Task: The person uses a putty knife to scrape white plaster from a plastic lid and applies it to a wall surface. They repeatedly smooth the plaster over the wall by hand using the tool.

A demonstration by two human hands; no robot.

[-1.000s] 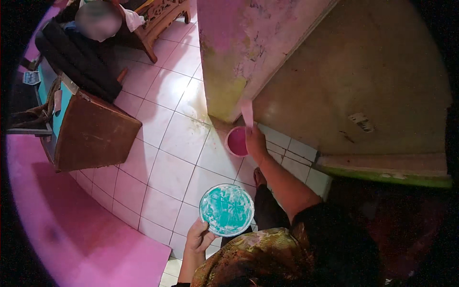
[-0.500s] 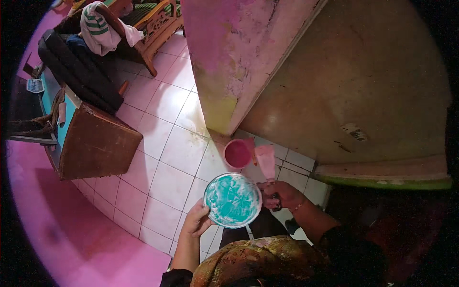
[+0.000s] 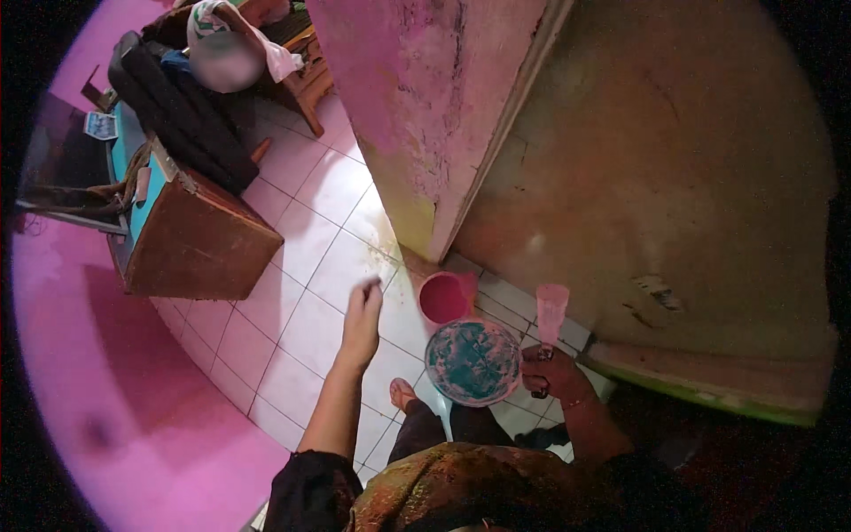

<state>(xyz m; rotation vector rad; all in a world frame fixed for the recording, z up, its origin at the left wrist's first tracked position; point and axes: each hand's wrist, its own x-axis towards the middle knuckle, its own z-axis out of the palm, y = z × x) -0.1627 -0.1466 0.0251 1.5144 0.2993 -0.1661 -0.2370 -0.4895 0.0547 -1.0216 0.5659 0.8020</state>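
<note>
My right hand (image 3: 558,377) grips the edge of a shallow round teal dish (image 3: 473,362) smeared with a whitish-pink paste. The same hand holds a pink flared tool (image 3: 551,306), its wide end pointing away from me; whether it is a brush or a scraper I cannot tell. Out over the floor, left of the dish, my left hand (image 3: 361,324) is apart from everything. Motion blurs its fingers, and nothing shows in it. Just beyond the dish stands a pink plastic pot or dipper (image 3: 443,298) on the tiles.
Ahead is a peeling pink wall end (image 3: 417,133), with a large brown panel (image 3: 638,177) to its right. At left stands a brown-sided cabinet (image 3: 208,248) with a teal top, near a black cushioned item (image 3: 182,115) and wooden furniture (image 3: 310,89). White tiles (image 3: 306,337) cover the floor.
My left hand has let go of the dish and moved forward, away from it. The dish and pink tool have shifted right in my right hand, and the dish now looks darker.
</note>
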